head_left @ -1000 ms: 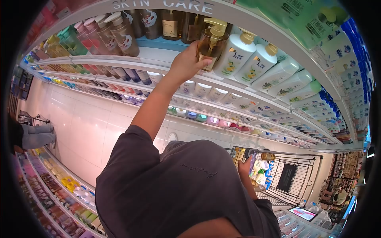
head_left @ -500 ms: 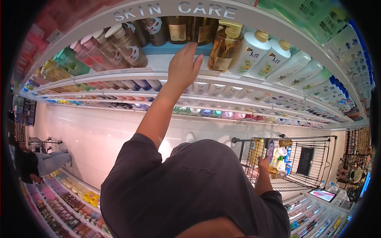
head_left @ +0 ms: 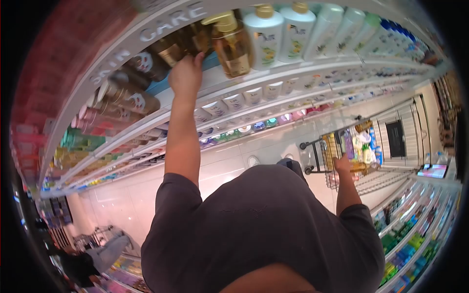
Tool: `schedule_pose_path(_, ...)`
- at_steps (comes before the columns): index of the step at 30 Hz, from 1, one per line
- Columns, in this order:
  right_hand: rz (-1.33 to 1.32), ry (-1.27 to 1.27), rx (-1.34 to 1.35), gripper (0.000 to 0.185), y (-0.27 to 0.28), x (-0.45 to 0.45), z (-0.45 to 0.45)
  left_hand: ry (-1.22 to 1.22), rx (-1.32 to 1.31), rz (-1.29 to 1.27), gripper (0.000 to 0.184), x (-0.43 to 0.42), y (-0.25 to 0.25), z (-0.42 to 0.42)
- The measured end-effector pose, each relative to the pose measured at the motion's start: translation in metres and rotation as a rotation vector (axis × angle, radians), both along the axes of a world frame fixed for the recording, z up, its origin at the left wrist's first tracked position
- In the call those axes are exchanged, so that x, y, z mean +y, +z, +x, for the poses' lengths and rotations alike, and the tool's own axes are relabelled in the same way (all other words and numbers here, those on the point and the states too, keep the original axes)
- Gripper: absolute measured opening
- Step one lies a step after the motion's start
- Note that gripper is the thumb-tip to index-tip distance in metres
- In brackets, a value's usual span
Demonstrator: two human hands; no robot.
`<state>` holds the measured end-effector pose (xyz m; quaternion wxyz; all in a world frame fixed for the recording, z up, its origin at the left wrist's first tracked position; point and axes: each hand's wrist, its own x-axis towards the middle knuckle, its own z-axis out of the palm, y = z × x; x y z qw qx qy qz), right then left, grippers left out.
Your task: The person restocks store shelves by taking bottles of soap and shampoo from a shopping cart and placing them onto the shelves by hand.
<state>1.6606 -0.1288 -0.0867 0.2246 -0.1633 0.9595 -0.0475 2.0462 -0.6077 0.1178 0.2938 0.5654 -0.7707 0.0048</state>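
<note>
My left hand reaches onto the upper shelf, against the lower part of the dark amber bottles at the back. Its thumb points up; the other fingers are bent, blurred and partly hidden, so a grip cannot be made out. Just right of it, an amber pump bottle with a gold top stands upright near the shelf's front edge, apart from the hand. White pump bottles stand beside that. At the right, my right hand is closed on the near part of a wire shopping cart, close to a purple item.
Several packages lie in the cart. Lower shelves hold rows of bottles and jars. Brown bottles stand left on the upper shelf. A person in jeans is at the lower left near another cart. More shelving runs along the lower right.
My left hand let go of the amber pump bottle after the oldest frame and moved left and deeper onto the shelf. The view has turned and moved. My right hand stays at the cart.
</note>
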Motion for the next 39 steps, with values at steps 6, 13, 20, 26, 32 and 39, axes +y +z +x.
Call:
schedule_pose_path(6,0.005,0.015,0.027,0.064,-0.003,0.006,0.023,-0.07,-0.066,0.032,0.053,-0.02,-0.012,0.006)
schedule_pose_path(13,-0.053,0.045,0.06,0.048,0.009,0.005,0.062,-0.086,-0.085,0.101,0.054,-0.023,-0.007,0.005)
schedule_pose_path(20,-0.156,0.085,-0.013,0.049,-0.003,0.012,0.1,-0.057,-0.057,0.196,0.051,-0.014,0.0,-0.001)
schedule_pose_path(26,-0.151,0.144,-0.04,0.045,0.003,0.012,0.129,-0.071,-0.017,0.184,0.052,-0.007,0.002,0.003)
schedule_pose_path(32,-0.209,0.183,-0.114,0.041,-0.002,0.014,0.145,-0.229,0.236,0.139,0.042,0.088,0.012,0.016)
schedule_pose_path(39,-0.279,0.199,-0.136,0.039,-0.007,0.015,0.171,-0.5,0.246,0.777,0.033,0.217,-0.147,0.04)
